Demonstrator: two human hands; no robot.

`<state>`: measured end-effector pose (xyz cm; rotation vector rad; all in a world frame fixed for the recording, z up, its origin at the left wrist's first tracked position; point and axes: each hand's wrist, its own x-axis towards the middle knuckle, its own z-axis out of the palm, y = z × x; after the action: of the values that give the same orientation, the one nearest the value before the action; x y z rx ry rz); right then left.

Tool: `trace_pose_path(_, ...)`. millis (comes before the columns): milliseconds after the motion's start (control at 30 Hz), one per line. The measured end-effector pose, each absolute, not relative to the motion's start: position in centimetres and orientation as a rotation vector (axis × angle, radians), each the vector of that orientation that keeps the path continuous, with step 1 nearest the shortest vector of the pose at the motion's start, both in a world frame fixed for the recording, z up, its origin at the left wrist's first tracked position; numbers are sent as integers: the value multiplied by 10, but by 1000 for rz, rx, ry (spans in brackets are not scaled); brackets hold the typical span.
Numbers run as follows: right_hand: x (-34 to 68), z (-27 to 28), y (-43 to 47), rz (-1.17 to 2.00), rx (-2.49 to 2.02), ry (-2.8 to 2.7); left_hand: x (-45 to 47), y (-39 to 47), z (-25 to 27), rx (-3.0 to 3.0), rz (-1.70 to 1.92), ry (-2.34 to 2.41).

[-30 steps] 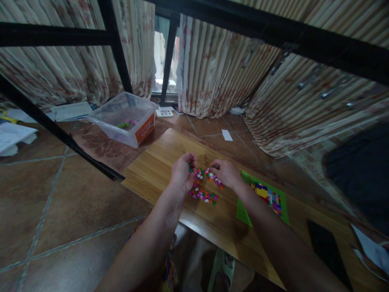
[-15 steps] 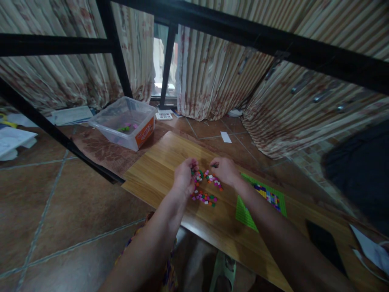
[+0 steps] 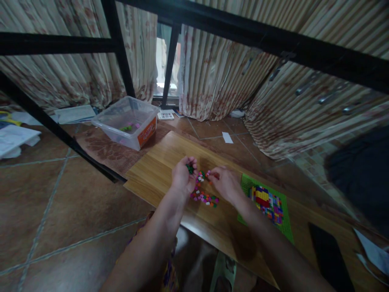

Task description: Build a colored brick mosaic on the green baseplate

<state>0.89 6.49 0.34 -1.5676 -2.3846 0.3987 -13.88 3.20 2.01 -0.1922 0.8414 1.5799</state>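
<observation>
My left hand (image 3: pixel 181 175) is cupped palm-up over the wooden table, with several small dark green building bricks (image 3: pixel 190 168) in its curled fingers. My right hand (image 3: pixel 224 181) reaches down just right of it, fingertips pinched together at the upper edge of a loose pile. What those fingertips hold, if anything, is too small to make out. Pink, orange, white and green bricks (image 3: pixel 205 198) lie scattered below and between the hands. Behind my right wrist rests a green baseplate (image 3: pixel 287 205), partly hidden by the forearm, with a multicoloured block of bricks (image 3: pixel 267 201) on it.
A clear plastic bin (image 3: pixel 126 121) with a few bricks inside stands beyond the table (image 3: pixel 154 170) on a brown mat. A dark flat slab (image 3: pixel 330 253) and white paper lie at the table's right end. Black metal bars (image 3: pixel 121 67) cross in front of the curtains.
My right hand has lowered onto the loose pile, and the dark piece at its fingertips no longer shows. My left hand has turned slightly, showing more green bricks in its palm.
</observation>
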Motion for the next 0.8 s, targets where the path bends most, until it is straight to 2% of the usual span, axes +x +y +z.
trace_pose_path(133,10,-16,58,296,-1609,-2486,-144,33,22,-183,1629,858)
trace_pose_path(333,15,-17,59,235,-1555,-2501,-146,33,23,-175,1653,872)
trace_pose_path(500,10,-9,67,384,-1487,-2409,-145,33,24,-158,1646,873)
trace_pose_path(800,-8,-4,80,425,-1396,-2717,-146,31,27,-132,1614,861)
